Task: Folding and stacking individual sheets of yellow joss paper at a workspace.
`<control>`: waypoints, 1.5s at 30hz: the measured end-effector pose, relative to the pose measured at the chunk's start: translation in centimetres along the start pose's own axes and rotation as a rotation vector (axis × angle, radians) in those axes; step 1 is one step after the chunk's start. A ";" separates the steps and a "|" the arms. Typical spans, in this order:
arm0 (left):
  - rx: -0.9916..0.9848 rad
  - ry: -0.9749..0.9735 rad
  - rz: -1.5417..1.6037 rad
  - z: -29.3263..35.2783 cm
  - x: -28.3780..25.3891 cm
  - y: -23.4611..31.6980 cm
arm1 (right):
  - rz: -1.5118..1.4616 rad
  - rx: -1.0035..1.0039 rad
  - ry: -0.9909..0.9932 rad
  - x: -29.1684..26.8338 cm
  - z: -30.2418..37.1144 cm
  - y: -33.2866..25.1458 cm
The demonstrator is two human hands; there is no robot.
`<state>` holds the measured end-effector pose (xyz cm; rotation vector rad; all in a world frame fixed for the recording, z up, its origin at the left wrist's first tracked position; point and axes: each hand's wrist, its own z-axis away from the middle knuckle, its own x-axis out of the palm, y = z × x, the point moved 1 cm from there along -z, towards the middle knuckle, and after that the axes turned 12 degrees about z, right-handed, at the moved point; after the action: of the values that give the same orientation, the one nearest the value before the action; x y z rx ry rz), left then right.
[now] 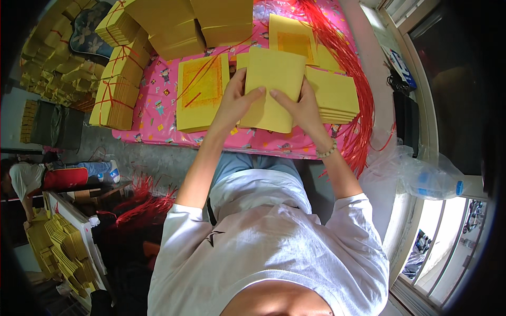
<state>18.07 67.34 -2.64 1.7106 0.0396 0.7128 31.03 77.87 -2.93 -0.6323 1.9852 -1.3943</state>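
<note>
Between my two hands is a stack of yellow paper (275, 68), held upright over the near edge of the table. My left hand (240, 100) grips its left side, thumb across the front and fingers behind. On the right side my right hand (300, 105) does the same, a beaded bracelet on its wrist. To the left lies a yellow sheet with an orange printed square (200, 87), a red strand across it. Right of my hands sits a pile of folded yellow paper (334, 95). Behind it is another printed yellow sheet (295, 42).
Tied yellow bundles (116, 100) line the left of the pink patterned table cover (158, 118), with tall stacks (226, 23) at the back. Red strands (363, 116) hang over the right edge beside a plastic bottle (437, 184). At far left a person (31, 179) leans over more yellow stacks.
</note>
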 end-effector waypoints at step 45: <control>0.417 0.037 -0.138 1.2 -0.2 -5.6 | -0.027 -0.010 -0.012 0.5 1.3 2.3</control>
<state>20.38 67.77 -7.83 2.0674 0.3499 0.6635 31.58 77.45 -5.52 -0.6723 1.9830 -1.3938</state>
